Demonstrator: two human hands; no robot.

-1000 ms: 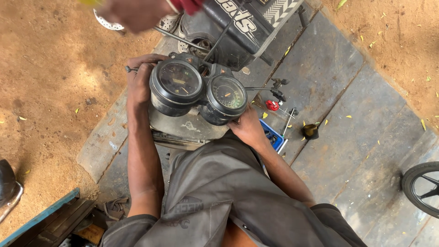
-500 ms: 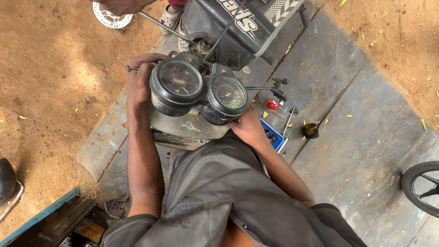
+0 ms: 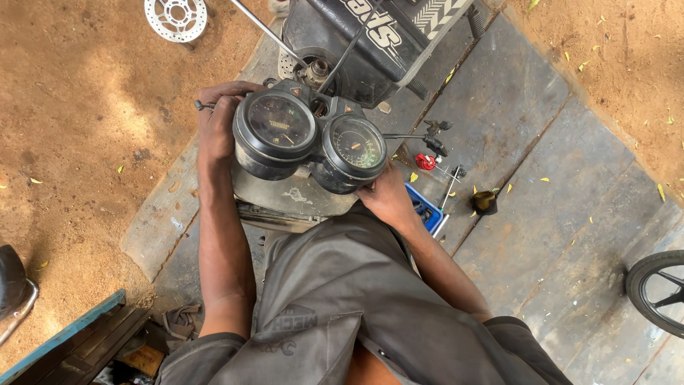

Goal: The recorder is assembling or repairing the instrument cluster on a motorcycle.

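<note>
Twin-dial motorcycle instrument cluster (image 3: 310, 142), black, centre of view, held up between both hands. Left hand (image 3: 217, 121) at 9 o'clock of cluster, fingers wrapped around its side. Right hand (image 3: 385, 196) at 5 o'clock, pressed under right dial; finger closure not discernible. Brake disc (image 3: 175, 16) on dirt at 11 o'clock. Blue tray (image 3: 425, 209) just beside right hand. Tyre (image 3: 659, 292) at 4 o'clock.

Black twin-dial instrument cluster (image 3: 310, 142), faces up, held above stone slab
</note>
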